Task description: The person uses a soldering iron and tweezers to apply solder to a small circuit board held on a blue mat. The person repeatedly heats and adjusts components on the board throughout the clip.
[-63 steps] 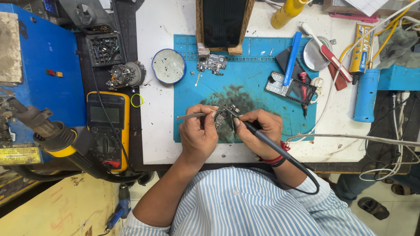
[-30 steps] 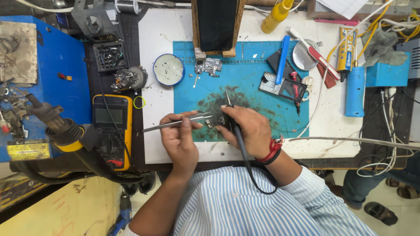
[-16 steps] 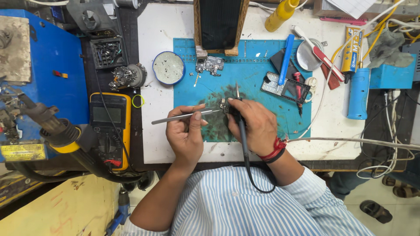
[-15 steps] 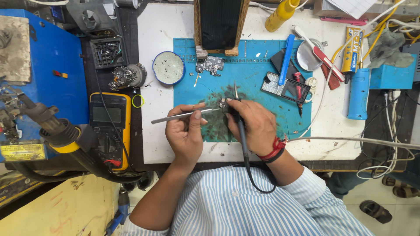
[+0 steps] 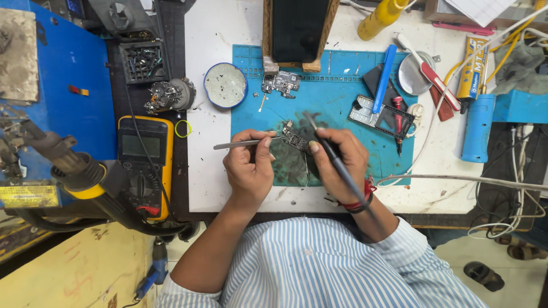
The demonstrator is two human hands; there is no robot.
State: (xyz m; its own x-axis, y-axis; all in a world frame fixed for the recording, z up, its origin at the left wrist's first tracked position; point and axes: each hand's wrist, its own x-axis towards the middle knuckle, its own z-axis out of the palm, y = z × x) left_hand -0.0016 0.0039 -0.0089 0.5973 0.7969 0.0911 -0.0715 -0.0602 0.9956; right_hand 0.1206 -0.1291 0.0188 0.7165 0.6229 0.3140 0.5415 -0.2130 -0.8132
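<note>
Circuit board: the small dark circuit board (image 5: 295,138) sits on the stained middle of the blue work mat (image 5: 342,80), between your two hands, its near end touched by the tweezer tips.
Far left: a hot-air handle (image 5: 68,165) with a yellow band lies across the blue stand (image 5: 68,74), its dark hose running under the table edge.
Meter: the yellow multimeter (image 5: 145,165) lies flat just left of the white tabletop (image 5: 211,171), its leads trailing down.
Tin: a round blue tin (image 5: 225,85) with pale contents stands at the mat's upper left corner.
Your left hand: your left hand (image 5: 249,171) is closed in a pinch around the metal tweezers (image 5: 245,144), thumb and forefinger pressed on the shaft; the tweezers lie nearly level, points at the board.
Spare board: a second small board (image 5: 279,82) rests near the mat's top edge, below the dark wooden-framed block (image 5: 297,28).
Your right hand: your right hand (image 5: 339,162) grips a black soldering iron (image 5: 337,162) like a pen, fingers curled tight, tip slanting up and left just beside the board; a red band circles the wrist.
Right of mat: a phone frame (image 5: 379,117) with a blue tool (image 5: 383,80) across it, then a red-handled screwdriver (image 5: 398,117).
Far right: a blue cylinder (image 5: 476,128) stands beside a tangle of cables (image 5: 514,171).
</note>
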